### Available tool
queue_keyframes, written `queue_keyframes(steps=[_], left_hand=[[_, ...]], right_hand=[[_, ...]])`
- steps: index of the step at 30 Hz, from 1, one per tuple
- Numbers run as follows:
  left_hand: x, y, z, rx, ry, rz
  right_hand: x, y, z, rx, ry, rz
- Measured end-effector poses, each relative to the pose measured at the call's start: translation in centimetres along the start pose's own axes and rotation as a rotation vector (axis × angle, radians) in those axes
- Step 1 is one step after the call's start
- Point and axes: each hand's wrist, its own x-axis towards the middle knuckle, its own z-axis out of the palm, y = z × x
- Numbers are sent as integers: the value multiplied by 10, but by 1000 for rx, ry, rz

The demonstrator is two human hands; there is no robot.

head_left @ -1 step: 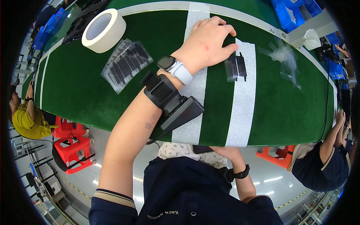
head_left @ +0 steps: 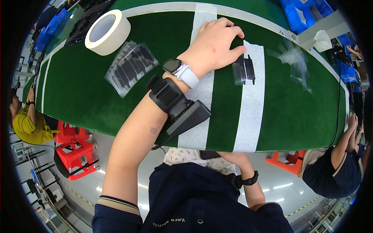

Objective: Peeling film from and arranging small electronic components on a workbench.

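Observation:
My left hand [head_left: 217, 44] rests on the left white strip taped across the green table, fingers spread and slightly curled, nothing in it. Just beside its thumb lies a small piece of clear film with black strips [head_left: 244, 71], partly over the right white strip [head_left: 254, 105]. My right hand [head_left: 235, 157] is low at the table's near edge, over my lap. It meets a dark flat object like a phone [head_left: 209, 154]; the table edge hides the fingers, so the grip does not show.
A fan of clear film sheets with black strips [head_left: 132, 66] lies at left, near a roll of cream tape [head_left: 108, 32]. Crumpled clear film [head_left: 295, 60] is at right. Blue bins [head_left: 301, 15] stand beyond the table. Co-workers sit at both sides, near red stools [head_left: 77, 157].

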Motion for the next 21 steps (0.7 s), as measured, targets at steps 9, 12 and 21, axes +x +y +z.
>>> queue_keyframes(steps=[9, 12, 21], left_hand=[[-1, -1, 0, -11, -8, 8], [0, -2, -2, -24, -38, -6], [3, -10, -3, -76, -54, 6]], right_hand=[[0, -11, 15, 160, 135, 100], [4, -19, 18, -10, 194, 137], [-14, -17, 14, -158, 370, 138]])
